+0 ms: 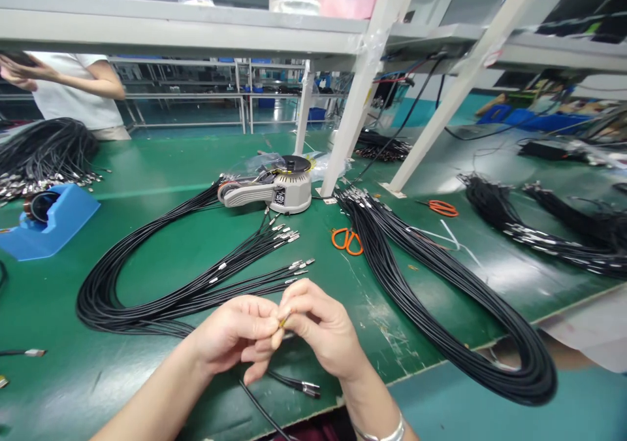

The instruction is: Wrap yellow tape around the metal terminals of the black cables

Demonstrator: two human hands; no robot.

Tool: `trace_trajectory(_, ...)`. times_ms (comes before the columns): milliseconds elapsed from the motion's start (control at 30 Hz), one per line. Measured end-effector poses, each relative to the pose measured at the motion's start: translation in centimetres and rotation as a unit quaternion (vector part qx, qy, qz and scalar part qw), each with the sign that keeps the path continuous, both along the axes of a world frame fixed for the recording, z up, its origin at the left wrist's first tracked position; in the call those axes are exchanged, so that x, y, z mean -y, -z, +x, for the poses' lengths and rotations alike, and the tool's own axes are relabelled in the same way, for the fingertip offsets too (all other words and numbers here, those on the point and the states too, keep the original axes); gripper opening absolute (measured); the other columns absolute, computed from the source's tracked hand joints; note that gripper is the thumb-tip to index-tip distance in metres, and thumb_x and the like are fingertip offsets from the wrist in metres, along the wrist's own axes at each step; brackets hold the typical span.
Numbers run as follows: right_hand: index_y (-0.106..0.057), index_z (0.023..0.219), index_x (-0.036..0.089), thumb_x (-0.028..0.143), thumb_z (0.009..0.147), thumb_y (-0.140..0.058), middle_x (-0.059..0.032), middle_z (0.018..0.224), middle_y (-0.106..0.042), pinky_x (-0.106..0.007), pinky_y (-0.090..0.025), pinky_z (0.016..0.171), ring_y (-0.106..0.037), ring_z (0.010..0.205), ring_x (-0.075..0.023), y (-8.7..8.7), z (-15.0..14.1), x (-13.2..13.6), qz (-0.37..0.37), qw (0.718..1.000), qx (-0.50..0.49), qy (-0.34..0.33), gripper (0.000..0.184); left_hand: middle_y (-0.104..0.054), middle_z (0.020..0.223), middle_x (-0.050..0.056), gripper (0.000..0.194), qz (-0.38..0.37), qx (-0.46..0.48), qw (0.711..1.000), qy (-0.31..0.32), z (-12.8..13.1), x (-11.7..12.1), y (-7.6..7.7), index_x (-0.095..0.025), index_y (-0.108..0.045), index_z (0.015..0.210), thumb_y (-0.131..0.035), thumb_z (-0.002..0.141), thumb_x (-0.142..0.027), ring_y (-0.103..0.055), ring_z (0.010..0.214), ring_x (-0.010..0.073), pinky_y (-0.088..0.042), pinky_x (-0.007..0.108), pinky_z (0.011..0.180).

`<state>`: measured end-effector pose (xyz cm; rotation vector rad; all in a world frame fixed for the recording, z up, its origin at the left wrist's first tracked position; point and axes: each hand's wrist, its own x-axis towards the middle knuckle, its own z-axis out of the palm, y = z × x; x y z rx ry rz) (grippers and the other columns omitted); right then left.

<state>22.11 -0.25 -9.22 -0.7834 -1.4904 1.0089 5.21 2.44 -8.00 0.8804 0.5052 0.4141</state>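
Observation:
My left hand [240, 333] and my right hand [321, 323] meet at the front edge of the table, fingertips pinched together. Between them shows a small piece of amber tape [283, 322]; the fingers hide most of it and whatever it lies against. A black cable [262, 407] runs from beneath my left hand toward me. Just below my hands lies a cable end with metal connectors [309, 389]. Behind my left hand curves a bundle of black cables [105, 284], its silver plugs pointing right.
A grey tape dispenser [291, 193] stands at mid-table, with orange-handled scissors [347, 241] to its right. Another cable bundle [519, 362] loops over the right front edge. At left are a blue tape holder [63, 225] and a cable pile [49, 147]. A person [73, 88] stands behind. White posts [355, 95] support a shelf.

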Motion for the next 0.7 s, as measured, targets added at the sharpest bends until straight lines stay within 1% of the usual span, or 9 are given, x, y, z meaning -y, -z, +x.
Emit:
trace_trajectory(67,-0.072,0.088,0.023,0.031,0.086,-0.06,-0.0038,0.087,-0.064,-0.031,-0.048,0.077,-0.06,0.081,-0.0172,-0.4,1.0,0.0,-0.036,0.999,0.014,0.003,0.014,-0.038,0.046,-0.008,0.03,0.108,-0.092,0.987,-0.075,0.4,0.4,-0.6,-0.014,-0.055,0.066,-0.064,0.074,-0.042,-0.029,0.033,0.0033,-0.028,0.017,0.033)
trace_trajectory(133,-0.07,0.089,0.021,0.028,0.084,-0.062,-0.0034,0.086,-0.065,-0.029,-0.048,0.074,-0.06,0.079,-0.0166,-1.1,2.1,0.3,-0.077,0.996,0.032,0.016,0.012,-0.04,0.051,-0.007,0.027,0.219,-0.192,0.948,-0.128,0.9,1.0,-1.2,-0.016,-0.054,0.068,-0.057,0.08,-0.039,-0.034,0.039,0.005,-0.027,0.017,0.038)
trace_trajectory(200,-0.068,0.08,0.019,0.024,0.08,-0.065,-0.0012,0.078,-0.063,-0.026,-0.048,0.068,-0.058,0.073,-0.0153,-1.8,2.8,0.7,-0.11,0.991,0.066,0.047,0.006,-0.044,0.056,-0.005,0.024,0.304,-0.249,0.907,-0.149,1.4,1.6,-1.6,-0.016,-0.055,0.069,-0.052,0.084,-0.035,-0.038,0.048,0.0073,-0.03,0.018,0.044)
trace_trajectory(267,-0.065,0.071,0.018,0.021,0.079,-0.064,0.0006,0.07,-0.062,-0.025,-0.047,0.065,-0.057,0.069,-0.0143,-2.3,3.0,1.2,-0.128,0.983,0.107,0.076,0.009,-0.05,0.062,-0.003,0.019,0.359,-0.268,0.881,-0.149,1.8,2.0,-1.6,-0.018,-0.059,0.078,-0.049,0.086,-0.032,-0.043,0.055,0.0099,-0.034,0.02,0.051)
trace_trajectory(367,-0.064,0.069,0.017,0.022,0.08,-0.062,0.0006,0.068,-0.063,-0.024,-0.047,0.063,-0.058,0.066,-0.0139,-2.3,2.8,1.6,-0.146,0.976,0.126,0.099,0.012,-0.057,0.071,-0.001,0.019,0.426,-0.278,0.851,-0.13,2.3,2.2,-1.1,-0.021,-0.06,0.099,-0.048,0.088,-0.03,-0.05,0.065,0.0136,-0.039,0.023,0.061)
trace_trajectory(467,-0.065,0.07,0.017,0.023,0.081,-0.061,0.0,0.068,-0.064,-0.025,-0.048,0.062,-0.059,0.065,-0.0144,-2.0,2.9,2.0,-0.155,0.973,0.134,0.103,0.013,-0.06,0.079,0.002,0.019,0.511,-0.275,0.807,-0.109,2.7,2.1,-0.6,-0.02,-0.063,0.09,-0.044,0.09,-0.025,-0.053,0.074,0.0152,-0.039,0.025,0.068)
trace_trajectory(600,-0.066,0.072,0.019,0.021,0.082,-0.061,-0.0001,0.073,-0.066,-0.025,-0.047,0.065,-0.061,0.07,-0.0151,-2.0,3.7,2.5,-0.111,0.971,0.192,0.09,0.011,-0.055,0.07,0.002,0.027,0.586,-0.295,0.75,-0.088,3.4,2.3,-0.4,-0.018,-0.063,0.079,-0.04,0.092,-0.023,-0.05,0.069,0.0152,-0.036,0.026,0.064)
trace_trajectory(667,-0.067,0.072,0.02,0.019,0.081,-0.061,0.0002,0.073,-0.067,-0.025,-0.047,0.064,-0.061,0.069,-0.0149,-2.0,4.1,2.7,-0.091,0.968,0.219,0.086,0.011,-0.053,0.068,0.002,0.028,0.579,-0.301,0.753,-0.084,3.7,2.4,-0.5,-0.018,-0.064,0.076,-0.041,0.091,-0.024,-0.049,0.068,0.0151,-0.036,0.026,0.063)
trace_trajectory(700,-0.067,0.071,0.02,0.019,0.08,-0.061,0.0003,0.072,-0.067,-0.025,-0.047,0.063,-0.061,0.068,-0.0147,-1.9,4.2,2.8,-0.092,0.966,0.224,0.086,0.011,-0.054,0.068,0.001,0.028,0.556,-0.299,0.771,-0.08,3.9,2.3,-0.6,-0.018,-0.065,0.075,-0.043,0.09,-0.024,-0.05,0.067,0.015,-0.037,0.026,0.063)
